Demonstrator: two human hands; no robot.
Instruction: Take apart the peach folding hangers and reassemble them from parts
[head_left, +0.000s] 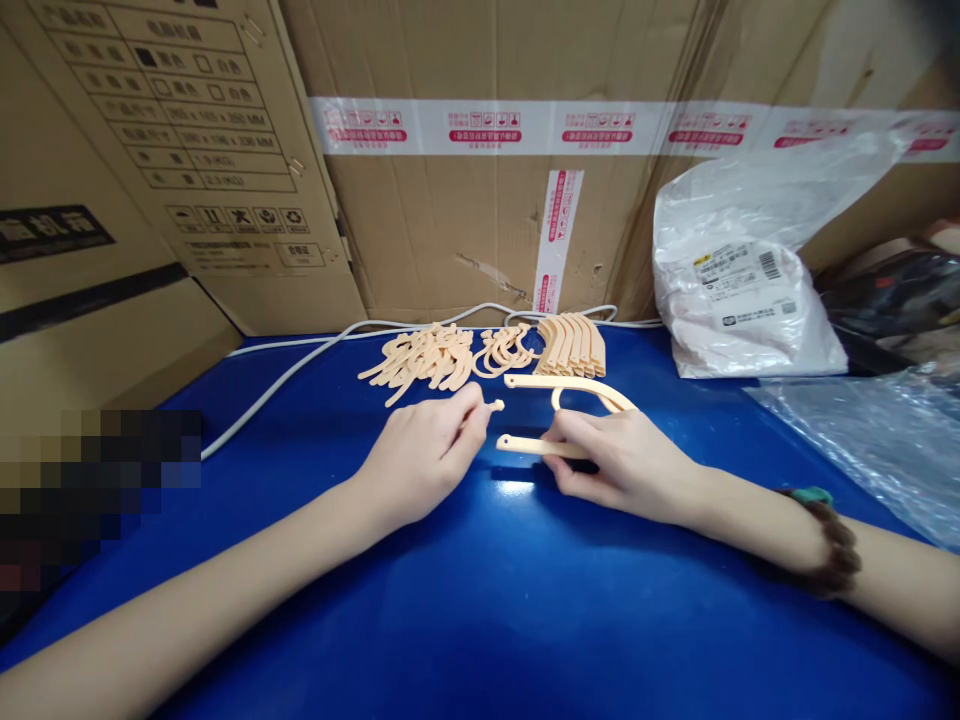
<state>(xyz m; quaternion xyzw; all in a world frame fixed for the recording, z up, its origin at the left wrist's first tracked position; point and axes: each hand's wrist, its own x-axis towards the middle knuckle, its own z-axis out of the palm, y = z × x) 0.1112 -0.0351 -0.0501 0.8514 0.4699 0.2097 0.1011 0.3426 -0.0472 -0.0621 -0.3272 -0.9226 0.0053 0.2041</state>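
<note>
My left hand [431, 450] is closed in a pinch on a small beige plastic piece; only its knobbed end [498, 405] shows past the fingertips. Opposite it, my right hand [615, 460] grips a flat beige plastic strip [523, 445] with a hole near its tip. A second, curved beige strip [559, 382], also holed at its end, runs just behind the right fingers; whether it is held too, I cannot tell. Beyond the hands lie a loose heap of beige strips [427, 358], a few hook-shaped pieces [504, 352] and a neat row of curved strips [574, 343].
Cardboard boxes [465, 220] wall off the back and left of the blue table [480, 620]. A white cable [300, 350] runs along the back. At the right stand a white plastic bag [739, 300] with a label and a sheet of clear plastic [855, 430].
</note>
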